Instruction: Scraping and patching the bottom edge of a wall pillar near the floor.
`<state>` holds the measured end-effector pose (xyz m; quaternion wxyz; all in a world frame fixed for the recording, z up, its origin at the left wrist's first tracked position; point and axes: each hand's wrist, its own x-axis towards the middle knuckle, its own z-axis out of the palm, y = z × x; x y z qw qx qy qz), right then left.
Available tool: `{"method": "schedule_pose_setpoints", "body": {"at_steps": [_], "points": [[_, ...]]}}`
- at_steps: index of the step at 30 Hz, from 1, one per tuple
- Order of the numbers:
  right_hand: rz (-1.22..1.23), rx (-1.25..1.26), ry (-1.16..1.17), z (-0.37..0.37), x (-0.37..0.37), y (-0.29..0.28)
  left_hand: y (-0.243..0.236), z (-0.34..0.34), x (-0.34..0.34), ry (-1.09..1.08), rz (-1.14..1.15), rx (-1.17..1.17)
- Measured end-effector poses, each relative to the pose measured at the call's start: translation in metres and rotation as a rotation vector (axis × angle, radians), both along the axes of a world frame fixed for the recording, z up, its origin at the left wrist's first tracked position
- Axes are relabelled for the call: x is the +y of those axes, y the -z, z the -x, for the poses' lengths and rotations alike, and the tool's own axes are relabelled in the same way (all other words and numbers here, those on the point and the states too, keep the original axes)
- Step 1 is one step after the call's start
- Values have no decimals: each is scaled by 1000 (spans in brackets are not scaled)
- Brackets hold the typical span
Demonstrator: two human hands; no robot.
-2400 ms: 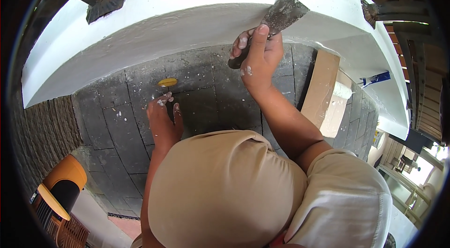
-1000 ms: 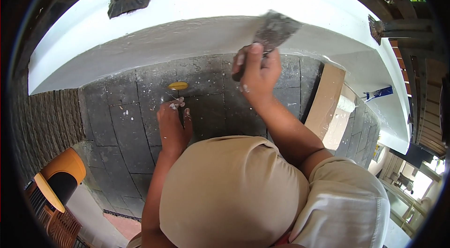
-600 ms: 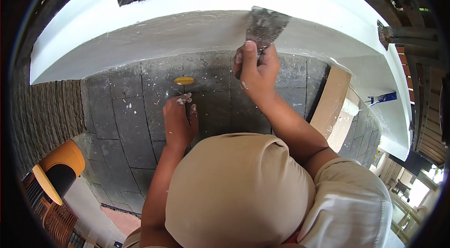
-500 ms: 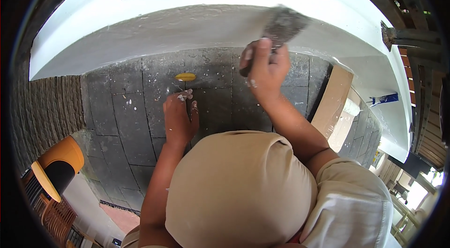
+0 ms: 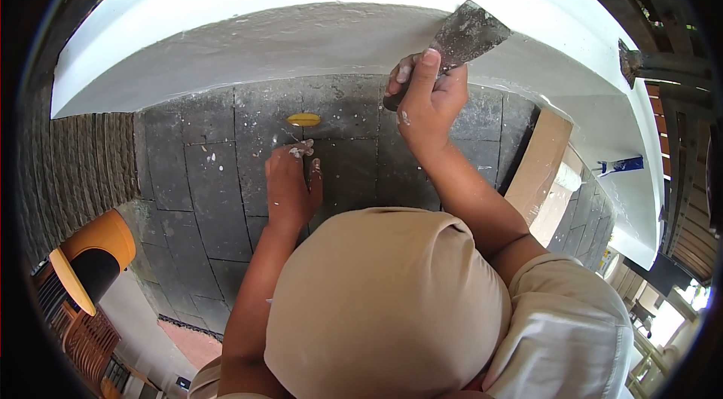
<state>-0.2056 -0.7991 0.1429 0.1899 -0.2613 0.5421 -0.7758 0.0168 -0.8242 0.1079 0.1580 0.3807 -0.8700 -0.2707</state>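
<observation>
My right hand [image 5: 431, 101] is closed round the handle of a putty knife [image 5: 473, 33], with the thumb pressed along it. The knife's broad grey blade is speckled with white and points up and to the right, in front of the low wall [image 5: 316, 41]. Whether the blade touches the wall, I cannot tell. My left hand [image 5: 290, 184] hovers over the dark floor tiles [image 5: 207, 210], thumb apart from the bent fingers and nothing visible in it. White paste clings to its fingertips. Just beyond them lies a yellow leaf [image 5: 304, 119].
White flecks dot the tiles. At the right, a flat cardboard piece [image 5: 538, 162] lies near a white roll [image 5: 566, 177]. A blue-marked strip [image 5: 621, 165] is by the wall's right part. An orange and black object [image 5: 102, 248] stands at the lower left, near a brown slatted chair [image 5: 90, 335].
The putty knife, blurred before, now shows sharply and sits slightly higher and to the right. The left hand keeps its pose above the tiles. The whole view has shifted slightly.
</observation>
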Motion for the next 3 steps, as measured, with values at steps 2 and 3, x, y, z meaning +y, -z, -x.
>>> {"method": "schedule_pose_setpoints", "body": {"at_steps": [2,3], "points": [[-6,4,-13,1,1,1,3,-3,-1,5,-3,31],[-17,9,-26,1,1,1,1,-3,-1,4,2,4]]}}
